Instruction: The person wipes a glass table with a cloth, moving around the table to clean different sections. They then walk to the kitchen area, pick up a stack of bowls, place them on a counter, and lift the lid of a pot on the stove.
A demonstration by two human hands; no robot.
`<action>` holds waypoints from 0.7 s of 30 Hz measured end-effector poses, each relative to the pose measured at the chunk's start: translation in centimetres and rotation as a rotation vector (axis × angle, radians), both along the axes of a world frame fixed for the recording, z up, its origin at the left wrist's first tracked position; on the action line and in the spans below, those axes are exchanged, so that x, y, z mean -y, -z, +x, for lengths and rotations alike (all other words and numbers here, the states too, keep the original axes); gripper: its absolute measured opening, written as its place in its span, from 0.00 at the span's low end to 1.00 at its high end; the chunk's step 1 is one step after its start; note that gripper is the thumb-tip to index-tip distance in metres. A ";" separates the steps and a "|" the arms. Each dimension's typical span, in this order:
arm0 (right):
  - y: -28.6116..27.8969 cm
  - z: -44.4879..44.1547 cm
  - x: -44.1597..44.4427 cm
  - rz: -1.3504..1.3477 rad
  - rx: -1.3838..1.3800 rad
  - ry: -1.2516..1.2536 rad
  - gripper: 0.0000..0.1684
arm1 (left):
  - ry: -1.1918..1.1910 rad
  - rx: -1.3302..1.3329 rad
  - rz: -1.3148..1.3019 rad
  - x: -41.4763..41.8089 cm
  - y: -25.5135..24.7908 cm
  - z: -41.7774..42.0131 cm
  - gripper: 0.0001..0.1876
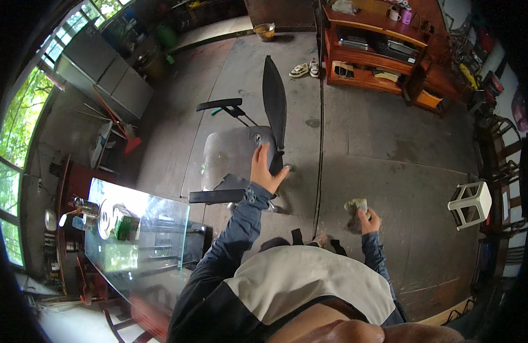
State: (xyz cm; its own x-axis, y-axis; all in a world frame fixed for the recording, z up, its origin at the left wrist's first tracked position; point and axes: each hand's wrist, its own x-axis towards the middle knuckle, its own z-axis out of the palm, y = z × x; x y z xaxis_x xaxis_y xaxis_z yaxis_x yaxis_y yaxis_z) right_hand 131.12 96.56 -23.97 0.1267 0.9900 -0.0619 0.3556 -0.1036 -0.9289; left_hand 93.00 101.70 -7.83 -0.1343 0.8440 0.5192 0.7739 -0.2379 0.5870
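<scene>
An office chair with a worn grey seat (234,150) stands before me, turned sideways. Its black backrest (274,94) rises on the right of the seat, and two black armrests show, the nearer armrest (216,196) beside my left sleeve. My left hand (266,172) is over the rear of the seat by the foot of the backrest, fingers apart and holding nothing. Whether it touches the chair I cannot tell. Out to the right, my right hand (369,221) grips a crumpled, stained cloth (355,212) above the floor.
At left is a glass-topped table (161,223) with a green-and-white box (124,225) on it. A grey refrigerator (103,68) and red broom (131,141) stand beyond. Shoes (304,70) lie by a wooden cabinet (371,51). A white plastic stool (470,203) stands right.
</scene>
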 end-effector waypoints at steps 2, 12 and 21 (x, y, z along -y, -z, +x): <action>-1.9 -0.5 -4.8 0.025 -0.003 -0.030 0.33 | 0.004 0.051 0.003 -2.7 0.3 0.3 0.42; -18.8 -19.8 -16.2 0.614 -0.085 -0.624 0.18 | 0.168 0.798 -0.171 -6.5 8.3 0.6 0.35; -18.5 -23.7 -25.9 0.957 0.200 -1.012 0.20 | 0.302 0.421 -0.285 -8.6 5.9 0.4 0.43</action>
State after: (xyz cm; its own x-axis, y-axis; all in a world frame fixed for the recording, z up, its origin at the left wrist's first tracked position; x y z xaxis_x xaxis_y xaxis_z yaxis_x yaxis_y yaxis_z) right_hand 107.47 122.42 -5.49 -0.7298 0.3045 0.6121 0.0275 0.9077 -0.4188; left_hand 93.41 110.30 -13.72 -0.0116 0.9754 0.2202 0.3830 -0.1991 0.9021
